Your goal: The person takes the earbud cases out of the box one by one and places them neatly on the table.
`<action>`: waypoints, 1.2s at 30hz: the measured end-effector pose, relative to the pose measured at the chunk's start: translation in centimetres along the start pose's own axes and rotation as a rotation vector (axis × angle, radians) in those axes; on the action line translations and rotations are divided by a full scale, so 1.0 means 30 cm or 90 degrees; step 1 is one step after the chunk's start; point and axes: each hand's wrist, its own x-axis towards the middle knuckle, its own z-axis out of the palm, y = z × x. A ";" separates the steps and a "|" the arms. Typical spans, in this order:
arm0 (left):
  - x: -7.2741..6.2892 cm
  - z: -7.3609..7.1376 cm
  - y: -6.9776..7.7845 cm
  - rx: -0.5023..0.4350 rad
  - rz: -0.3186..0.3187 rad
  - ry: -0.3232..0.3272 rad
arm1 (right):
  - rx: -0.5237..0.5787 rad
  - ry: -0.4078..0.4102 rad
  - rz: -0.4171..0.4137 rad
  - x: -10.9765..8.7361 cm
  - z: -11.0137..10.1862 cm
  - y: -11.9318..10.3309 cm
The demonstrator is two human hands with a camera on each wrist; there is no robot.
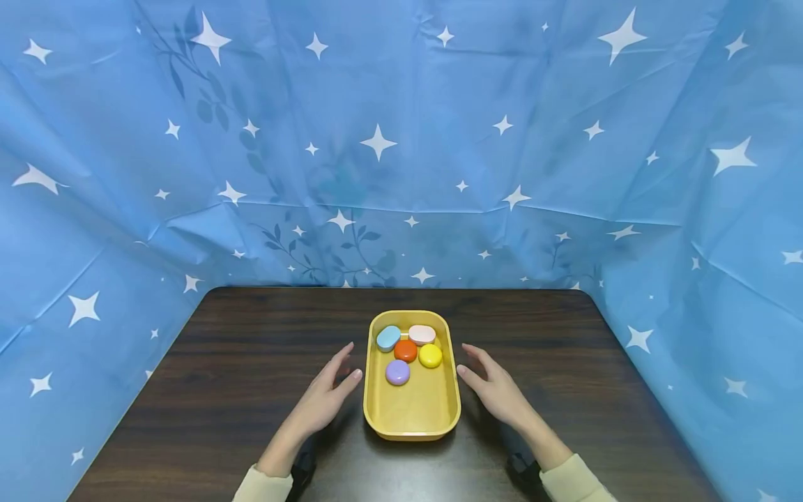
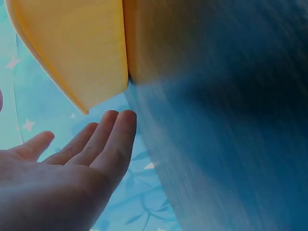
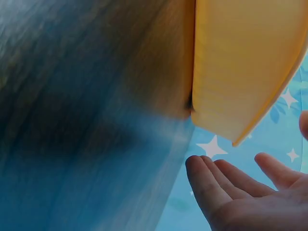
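A yellow tray [image 1: 410, 415] with rounded corners stands on the dark wooden table. In its far half lie several smooth rounded pieces: a blue oval [image 1: 388, 339], a pale pink oval [image 1: 422, 335], a red round one [image 1: 406, 351], a yellow round one [image 1: 430, 355] and a purple round one [image 1: 398, 372]. My left hand [image 1: 326, 399] is held just left of the tray, fingers extended, apart from its wall. On the other side my right hand [image 1: 497, 390] mirrors it, also holding nothing. Both wrist views show the tray's outer wall [image 2: 91, 57] beyond loosely straight fingers.
The dark wood-grain table [image 1: 263, 335] extends on both sides of the tray. Behind and beside it hangs a blue curtain [image 1: 401, 174] with white stars and leaf prints. Pale sleeves [image 1: 266, 484] cover my forearms at the near edge.
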 end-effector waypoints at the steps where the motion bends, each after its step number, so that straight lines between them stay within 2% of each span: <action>1: 0.000 0.002 0.001 -0.006 0.002 -0.006 | 0.004 -0.003 -0.001 0.000 0.002 0.000; 8: 0.000 0.015 0.007 -0.041 -0.014 -0.045 | 0.048 -0.014 0.021 0.004 0.018 -0.006; 15: -0.002 0.022 0.012 -0.080 -0.001 -0.062 | 0.091 -0.035 0.006 0.010 0.032 -0.007; 24: 0.012 0.027 0.002 -0.076 0.010 -0.088 | 0.119 -0.054 0.008 0.010 0.049 0.003; 30: 0.022 0.032 -0.004 -0.095 0.015 -0.103 | 0.139 -0.063 0.003 0.008 0.053 0.004; 36: 0.029 0.039 -0.002 -0.124 0.007 -0.113 | 0.196 -0.077 0.014 0.011 0.055 0.006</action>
